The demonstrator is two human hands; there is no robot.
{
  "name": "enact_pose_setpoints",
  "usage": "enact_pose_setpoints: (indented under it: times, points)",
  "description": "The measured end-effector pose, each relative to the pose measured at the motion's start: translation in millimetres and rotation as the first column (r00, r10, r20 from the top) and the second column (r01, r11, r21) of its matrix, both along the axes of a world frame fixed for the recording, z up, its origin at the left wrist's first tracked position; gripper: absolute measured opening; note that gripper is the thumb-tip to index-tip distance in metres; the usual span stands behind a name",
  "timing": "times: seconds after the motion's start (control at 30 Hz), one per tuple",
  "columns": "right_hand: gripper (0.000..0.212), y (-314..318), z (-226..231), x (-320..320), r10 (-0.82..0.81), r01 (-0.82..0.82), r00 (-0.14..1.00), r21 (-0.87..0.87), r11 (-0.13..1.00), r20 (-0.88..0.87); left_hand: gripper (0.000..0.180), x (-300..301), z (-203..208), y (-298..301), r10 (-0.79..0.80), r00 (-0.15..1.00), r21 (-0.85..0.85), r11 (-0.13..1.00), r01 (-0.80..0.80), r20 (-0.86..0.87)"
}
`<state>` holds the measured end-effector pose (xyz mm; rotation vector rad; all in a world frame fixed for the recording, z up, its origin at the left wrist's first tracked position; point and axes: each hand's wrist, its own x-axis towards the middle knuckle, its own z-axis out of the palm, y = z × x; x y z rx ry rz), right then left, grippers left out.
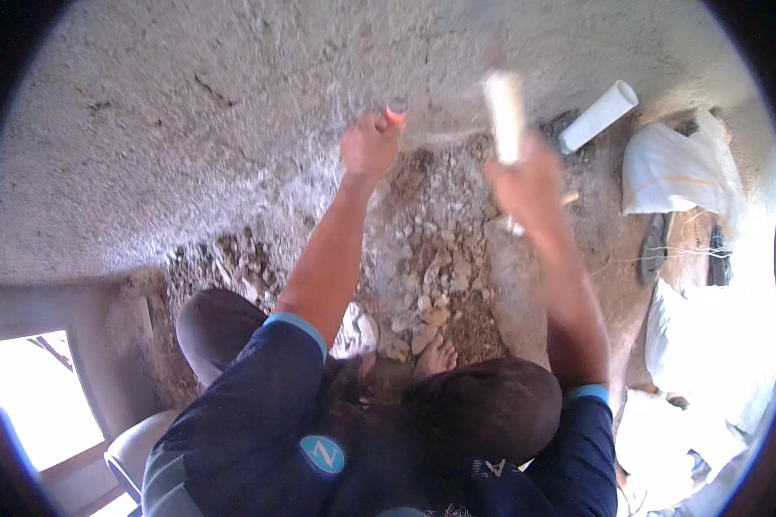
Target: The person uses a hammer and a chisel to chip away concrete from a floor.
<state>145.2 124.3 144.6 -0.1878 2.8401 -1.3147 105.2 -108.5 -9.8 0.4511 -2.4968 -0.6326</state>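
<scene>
My left hand (370, 148) is closed round an orange-red grip, of which the round end with a grey face (396, 111) shows; it looks like a chisel, held close to the rough grey wall (233, 112). My right hand (528, 185), smeared by motion, grips a pale stick-like tool (505, 112) that rises from the fist toward the wall. Its kind is too blurred to tell. The two hands are apart. Beneath and between them, broken stones and loose earth (431, 258) lie along the wall's foot.
A white pipe piece (599, 117) leans at the right, beside a white sack (668, 168). A dark sandal (655, 246) and thin wires lie below it. More white sacks (685, 336) line the right side. My bare foot (437, 355) rests by the rubble. A bright opening (43, 396) is at the left.
</scene>
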Motion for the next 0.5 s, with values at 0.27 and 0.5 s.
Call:
enact_pose_setpoints:
  times: [0.27,0.5]
  points:
    - [0.026,-3.7,-103.5,-28.3,0.138,-0.210,0.969,0.389,0.897,0.206,0.029,-19.4,12.0,10.3,-0.048,0.997,0.079,0.996,0.043,0.063]
    - [0.018,-7.4,25.2,-15.2,-0.082,-0.019,0.950,-0.319,0.948,-0.301,0.031,-7.8,14.4,-3.8,-0.025,0.999,0.095,0.995,0.022,0.024]
